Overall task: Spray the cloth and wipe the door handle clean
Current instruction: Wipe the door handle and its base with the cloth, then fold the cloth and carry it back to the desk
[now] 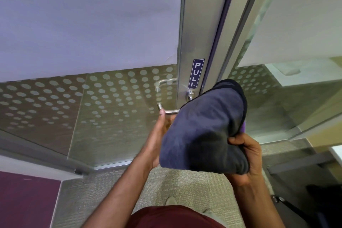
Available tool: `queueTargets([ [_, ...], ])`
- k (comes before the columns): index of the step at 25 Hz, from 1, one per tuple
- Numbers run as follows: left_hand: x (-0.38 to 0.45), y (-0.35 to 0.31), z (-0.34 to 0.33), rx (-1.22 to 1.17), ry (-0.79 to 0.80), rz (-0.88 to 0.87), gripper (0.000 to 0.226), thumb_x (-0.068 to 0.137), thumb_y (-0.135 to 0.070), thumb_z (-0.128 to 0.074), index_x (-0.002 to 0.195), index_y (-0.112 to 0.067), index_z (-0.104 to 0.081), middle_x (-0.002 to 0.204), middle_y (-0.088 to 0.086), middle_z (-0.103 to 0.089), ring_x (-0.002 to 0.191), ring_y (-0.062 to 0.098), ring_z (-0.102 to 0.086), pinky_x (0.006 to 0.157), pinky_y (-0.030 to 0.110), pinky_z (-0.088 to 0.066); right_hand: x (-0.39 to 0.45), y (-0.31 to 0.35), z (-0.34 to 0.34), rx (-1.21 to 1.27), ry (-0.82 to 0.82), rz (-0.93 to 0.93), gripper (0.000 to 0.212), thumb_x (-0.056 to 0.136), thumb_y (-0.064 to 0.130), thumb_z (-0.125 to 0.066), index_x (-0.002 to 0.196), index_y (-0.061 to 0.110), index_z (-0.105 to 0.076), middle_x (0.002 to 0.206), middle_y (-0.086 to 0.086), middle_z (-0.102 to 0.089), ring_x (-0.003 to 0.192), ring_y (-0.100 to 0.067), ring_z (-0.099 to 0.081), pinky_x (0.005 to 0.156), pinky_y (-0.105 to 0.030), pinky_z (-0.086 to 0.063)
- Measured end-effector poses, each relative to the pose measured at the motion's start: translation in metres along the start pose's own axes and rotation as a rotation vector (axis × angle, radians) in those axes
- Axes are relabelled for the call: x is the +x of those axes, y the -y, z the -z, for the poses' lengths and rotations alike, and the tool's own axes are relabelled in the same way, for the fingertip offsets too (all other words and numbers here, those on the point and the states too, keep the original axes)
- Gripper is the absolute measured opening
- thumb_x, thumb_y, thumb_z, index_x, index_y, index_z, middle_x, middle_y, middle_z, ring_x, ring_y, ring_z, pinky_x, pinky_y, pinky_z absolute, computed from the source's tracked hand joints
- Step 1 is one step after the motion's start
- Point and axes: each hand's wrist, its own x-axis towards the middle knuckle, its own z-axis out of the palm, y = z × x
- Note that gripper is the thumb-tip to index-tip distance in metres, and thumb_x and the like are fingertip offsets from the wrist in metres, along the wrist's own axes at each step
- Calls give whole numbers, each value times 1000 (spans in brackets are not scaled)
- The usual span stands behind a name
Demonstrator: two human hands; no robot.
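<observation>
Door handle [169,110] at frame centre, bar horizontal, just above left hand [159,135], fingertip touching. Left open under cloth [201,127]; right hand [246,155] clenches bunched end.

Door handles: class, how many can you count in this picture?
2. One handle is on the near side, beside the left hand, partly behind the cloth. Another handle shows through the glass. Others may be hidden.

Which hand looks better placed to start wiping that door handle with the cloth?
Probably the right hand: it already grips the bunched dark cloth, which hangs just in front of the door handle. The left hand only supports the cloth's side, its fingertips near the handle.
</observation>
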Motion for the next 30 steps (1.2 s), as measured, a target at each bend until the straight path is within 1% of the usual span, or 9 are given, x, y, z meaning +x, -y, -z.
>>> queueTargets([
  [3,-16,8,1,-262,191,227,87,82,-78,-71,130,-6,-75,136,22,-70,126,37,-69,115,53,-50,-1,-5,9,-46,-19,-27,47,39,1,-84,85,9,-82,93,-12,-78,89,-31,-77,85,-46,-62],
  [6,-11,11,-3,-240,175,156,52,78,-33,-93,119,-4,-80,119,20,-78,105,32,-78,88,44,-66,-5,-2,22,-148,-111,23,56,40,6,-92,95,10,-82,100,-18,-77,89,-34,-76,81,-45,-62],
  [8,-5,11,-3,-192,120,76,26,88,-15,-81,113,-7,-82,118,19,-78,101,31,-79,82,42,-67,-8,6,31,-249,-173,72,64,48,6,-93,111,11,-78,110,-23,-75,96,-38,-76,80,-47,-62],
  [11,-2,15,-8,-113,83,0,22,94,-13,-71,111,-15,-84,124,20,-76,103,30,-79,82,41,-67,-11,19,44,-485,-270,152,57,76,-3,-69,129,18,-70,129,-21,-71,116,-40,-70,88,-48,-61],
  [17,0,19,-39,53,109,-114,31,103,-18,-62,134,-20,-68,131,12,-75,115,26,-75,89,35,-65,-18,33,36,-953,-372,353,88,86,-21,-49,144,45,-55,144,14,-62,131,-11,-61,98,-36,-59],
  [20,2,27,-68,147,163,-151,30,111,-19,-54,139,-25,-62,132,5,-76,122,23,-72,100,36,-62,-22,25,20,-1265,-448,484,96,87,-15,-48,153,54,-35,149,43,-41,141,14,-39,114,-19,-42],
  [22,5,36,-88,204,201,-157,31,107,-27,-56,138,-30,-61,131,-1,-76,123,20,-72,101,34,-61,-27,18,10,-1426,-420,569,95,87,-6,-47,157,53,-24,153,46,-29,146,16,-28,115,-7,-30],
  [26,10,55,-134,243,290,-133,47,95,-46,-57,141,-34,-59,131,-9,-76,124,11,-71,102,26,-59,-40,17,11,-1552,-388,605,88,91,5,-44,163,42,-9,170,21,-17,159,-6,-10,131,-44,-14],
  [30,20,83,-177,265,340,-91,68,89,-67,-55,146,-31,-56,132,-9,-76,120,7,-72,93,20,-60,-55,41,25,-1651,-384,589,88,93,19,-45,164,26,7,173,11,-10,160,-5,-3,130,-47,5],
])
